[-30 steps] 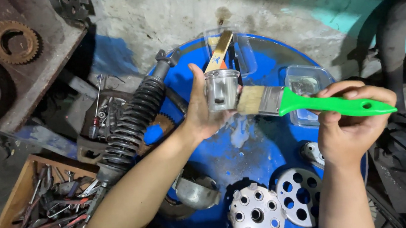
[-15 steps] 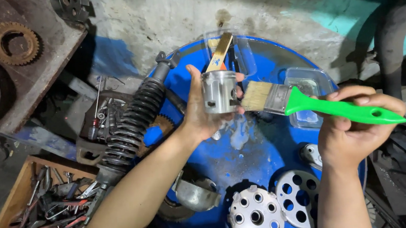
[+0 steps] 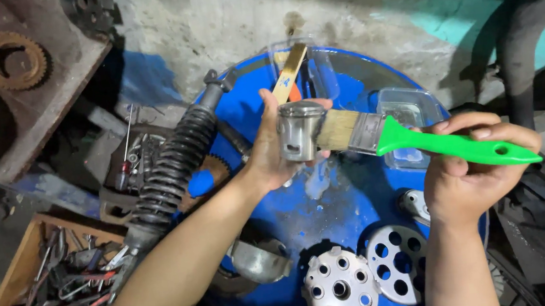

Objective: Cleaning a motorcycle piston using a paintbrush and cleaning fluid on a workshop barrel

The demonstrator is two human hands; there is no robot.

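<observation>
The left hand (image 3: 270, 163) has its fingers (image 3: 268, 118) wrapped round a small grey metal piston (image 3: 299, 130), crown upward, held in the air above the round blue drum-top surface (image 3: 348, 212). The right hand (image 3: 475, 169) is clenched on the bright green plastic handle of a flat paintbrush (image 3: 427, 142), whose pale bristles press against the piston's side.

To brush it well, I judge that the left fingers should turn the piston a little at a time so each part of the skirt meets the bristles, with the grip kept low so the ring grooves near the crown stay free. Short strokes along the grooves should lift grime better than dabbing. Holding the work over the drum top keeps drips on that surface.

A black ribbed shock absorber (image 3: 170, 174) leans on the drum's left edge. Two perforated silver discs (image 3: 366, 278) lie at the near side, and a clear plastic tub (image 3: 409, 113) sits behind the brush.

The piston's far side and inside are hidden by palm and bristles. Whether the bristles are wet cannot be told. The wooden tray of jumbled tools (image 3: 44, 294) at lower left is cut off by the frame.
</observation>
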